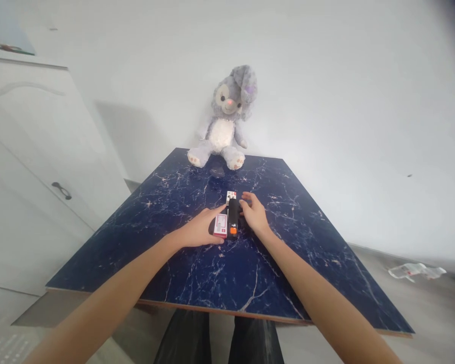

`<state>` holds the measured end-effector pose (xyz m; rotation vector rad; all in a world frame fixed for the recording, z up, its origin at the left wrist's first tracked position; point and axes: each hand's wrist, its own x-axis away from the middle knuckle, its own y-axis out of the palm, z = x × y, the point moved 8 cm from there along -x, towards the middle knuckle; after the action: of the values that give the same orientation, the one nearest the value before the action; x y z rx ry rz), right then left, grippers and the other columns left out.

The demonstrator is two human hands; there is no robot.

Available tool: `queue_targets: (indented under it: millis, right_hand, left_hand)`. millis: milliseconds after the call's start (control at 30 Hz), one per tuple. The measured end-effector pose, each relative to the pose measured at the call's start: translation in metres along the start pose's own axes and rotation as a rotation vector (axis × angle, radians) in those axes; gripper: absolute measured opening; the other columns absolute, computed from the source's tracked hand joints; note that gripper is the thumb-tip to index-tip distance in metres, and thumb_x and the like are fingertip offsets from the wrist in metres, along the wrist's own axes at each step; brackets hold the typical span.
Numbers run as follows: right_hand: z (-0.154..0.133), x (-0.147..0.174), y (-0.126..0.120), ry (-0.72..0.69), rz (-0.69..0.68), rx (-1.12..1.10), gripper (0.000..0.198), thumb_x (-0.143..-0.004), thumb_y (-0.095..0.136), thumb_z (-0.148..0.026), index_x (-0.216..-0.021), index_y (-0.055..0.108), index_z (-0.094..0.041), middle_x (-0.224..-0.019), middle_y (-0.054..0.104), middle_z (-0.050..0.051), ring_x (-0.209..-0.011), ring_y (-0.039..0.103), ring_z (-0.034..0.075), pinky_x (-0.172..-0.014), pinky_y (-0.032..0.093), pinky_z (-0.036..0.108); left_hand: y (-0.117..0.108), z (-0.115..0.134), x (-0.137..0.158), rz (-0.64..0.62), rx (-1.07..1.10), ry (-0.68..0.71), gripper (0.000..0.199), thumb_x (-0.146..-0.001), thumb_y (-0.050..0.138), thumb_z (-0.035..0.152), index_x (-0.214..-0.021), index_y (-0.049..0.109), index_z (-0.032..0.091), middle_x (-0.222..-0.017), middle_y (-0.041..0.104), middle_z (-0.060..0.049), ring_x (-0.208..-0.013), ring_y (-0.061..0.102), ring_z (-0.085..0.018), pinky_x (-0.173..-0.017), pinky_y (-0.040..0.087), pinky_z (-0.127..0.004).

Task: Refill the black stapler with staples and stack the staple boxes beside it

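Observation:
A small white box with red edges (220,224) is at the middle of the blue table. My left hand (199,229) is closed around its left side, one finger along the far end and another at the near end. Right beside the box lies a black elongated object with an orange patch (233,215); its kind I cannot make out. Beyond them is another small white and red box (231,195), partly covered by the black object. My right hand (255,215) is just right of the black object, fingers apart and holding nothing visible; whether its fingertips touch the object I cannot tell.
A grey plush toy (222,134) sits against the wall at the table's far edge. The dark blue marble-patterned table (197,283) has its near edge by my legs. A white cabinet (30,167) stands at the left. Crumpled clear plastic (415,271) lies on the floor at the right.

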<state>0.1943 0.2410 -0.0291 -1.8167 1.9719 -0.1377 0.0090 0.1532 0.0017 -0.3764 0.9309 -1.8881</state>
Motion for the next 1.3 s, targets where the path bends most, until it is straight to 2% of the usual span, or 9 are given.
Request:
queue_targets:
  millis: [67, 200, 267, 400, 633, 767, 1033, 1167, 1300]
  right_hand:
    - [-0.007, -0.016, 0.009, -0.058, -0.051, 0.1, 0.047, -0.085, 0.057, -0.029, -0.132, 0.057, -0.023, -0.13, 0.064, 0.009, -0.089, 0.069, 0.02, -0.087, 0.057, 0.04]
    - [-0.012, -0.04, 0.029, -0.134, -0.205, 0.194, 0.027, -0.088, 0.058, -0.033, -0.111, 0.07, -0.024, -0.109, 0.074, 0.004, -0.095, 0.069, 0.022, -0.095, 0.052, 0.043]
    - [-0.012, -0.044, 0.034, -0.16, -0.268, 0.166, 0.026, -0.088, 0.06, -0.037, -0.108, 0.072, -0.025, -0.106, 0.075, 0.003, -0.094, 0.069, 0.021, -0.094, 0.053, 0.041]
    - [-0.004, -0.041, 0.041, -0.135, -0.403, 0.01, 0.036, -0.093, 0.055, -0.044, -0.121, 0.068, -0.025, -0.109, 0.075, 0.004, -0.083, 0.07, 0.018, -0.081, 0.058, 0.036]
    - [-0.002, -0.045, 0.037, -0.144, -0.265, 0.063, 0.03, -0.085, 0.068, -0.043, -0.105, 0.072, -0.022, -0.102, 0.076, 0.006, -0.09, 0.072, 0.02, -0.088, 0.056, 0.036]
    - [-0.014, -0.037, 0.041, -0.203, -0.302, 0.078, 0.023, -0.088, 0.065, -0.04, -0.103, 0.072, -0.024, -0.101, 0.077, 0.004, -0.094, 0.072, 0.021, -0.09, 0.054, 0.036]
    - [-0.033, -0.015, 0.05, -0.33, -0.525, 0.039, 0.024, -0.092, 0.054, -0.031, -0.104, 0.073, -0.022, -0.103, 0.076, 0.002, -0.091, 0.07, 0.018, -0.086, 0.052, 0.031]
    - [-0.026, -0.019, 0.05, -0.235, -0.477, 0.057, 0.028, -0.093, 0.05, -0.031, -0.109, 0.071, -0.023, -0.106, 0.075, 0.002, -0.094, 0.069, 0.018, -0.09, 0.052, 0.033]
    - [-0.025, -0.015, 0.026, -0.183, -0.203, 0.095, 0.029, -0.095, 0.045, -0.031, -0.11, 0.069, -0.023, -0.105, 0.075, 0.004, -0.097, 0.068, 0.019, -0.095, 0.05, 0.036]
  left_hand:
    - [0.001, -0.003, 0.0, -0.003, -0.007, -0.02, 0.105, -0.068, 0.082, 0.044, -0.157, 0.026, 0.035, -0.124, 0.062, -0.008, -0.112, 0.057, -0.033, -0.098, 0.044, -0.047]
    - [0.0, -0.008, 0.001, 0.0, 0.003, -0.033, 0.107, -0.068, 0.082, 0.049, -0.157, 0.025, 0.034, -0.131, 0.058, -0.01, -0.119, 0.053, -0.035, -0.1, 0.043, -0.049]
    - [-0.001, -0.008, 0.001, 0.007, 0.002, -0.002, 0.111, -0.067, 0.082, 0.049, -0.158, 0.021, 0.034, -0.14, 0.051, -0.011, -0.127, 0.048, -0.036, -0.104, 0.041, -0.049]
    - [-0.005, -0.01, 0.001, 0.073, -0.078, 0.004, 0.124, -0.062, 0.084, 0.055, -0.16, 0.013, 0.032, -0.154, 0.038, -0.013, -0.139, 0.034, -0.041, -0.111, 0.032, -0.055]
    - [-0.002, -0.012, 0.001, 0.077, -0.111, -0.049, 0.121, -0.063, 0.083, 0.058, -0.159, 0.015, 0.029, -0.146, 0.049, -0.014, -0.138, 0.036, -0.044, -0.11, 0.03, -0.055]
    - [-0.003, -0.017, 0.001, 0.115, -0.118, -0.072, 0.125, -0.059, 0.084, 0.061, -0.159, 0.015, 0.031, -0.141, 0.052, -0.013, -0.138, 0.034, -0.045, -0.109, 0.031, -0.056]
    - [0.002, -0.031, 0.0, 0.083, -0.094, -0.108, 0.133, -0.06, 0.08, 0.067, -0.16, 0.004, 0.027, -0.163, 0.023, -0.016, -0.15, 0.015, -0.044, -0.116, 0.024, -0.056]
    - [0.003, -0.034, 0.0, 0.069, -0.082, -0.119, 0.132, -0.062, 0.08, 0.067, -0.161, 0.003, 0.025, -0.16, 0.028, -0.019, -0.148, 0.02, -0.043, -0.115, 0.027, -0.057]
    - [0.002, -0.027, 0.003, 0.056, -0.071, -0.086, 0.131, -0.061, 0.082, 0.062, -0.161, 0.006, 0.025, -0.162, 0.024, -0.018, -0.15, 0.017, -0.041, -0.116, 0.027, -0.054]
